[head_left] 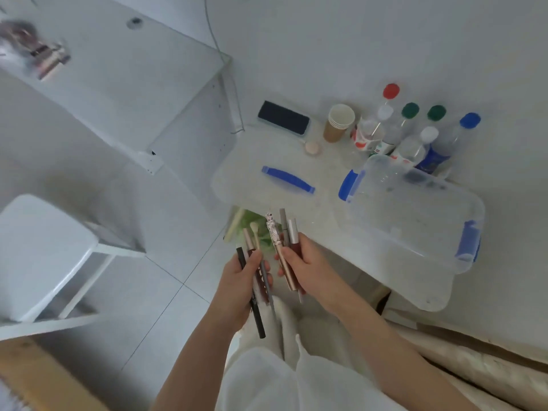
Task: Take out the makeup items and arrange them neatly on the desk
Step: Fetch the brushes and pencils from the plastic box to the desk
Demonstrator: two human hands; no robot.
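Clear bin (415, 221): few dark specks

Two hands (237, 287), each gripping roughly three or four makeup sticks (277, 232); six capped bottles (436, 149); one stack of paper cups (339, 123); one clear storage box (415, 215)

A clear glossy plastic storage box (415, 215) sits beside brown paper cups (338, 123); a glossy metallic pen (280, 256) glints.

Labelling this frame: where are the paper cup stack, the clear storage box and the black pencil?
paper cup stack (338, 126), head view, brown outer wall.
clear storage box (415, 215), head view, transparent floor.
black pencil (258, 320), head view, lower shaft below the left hand.
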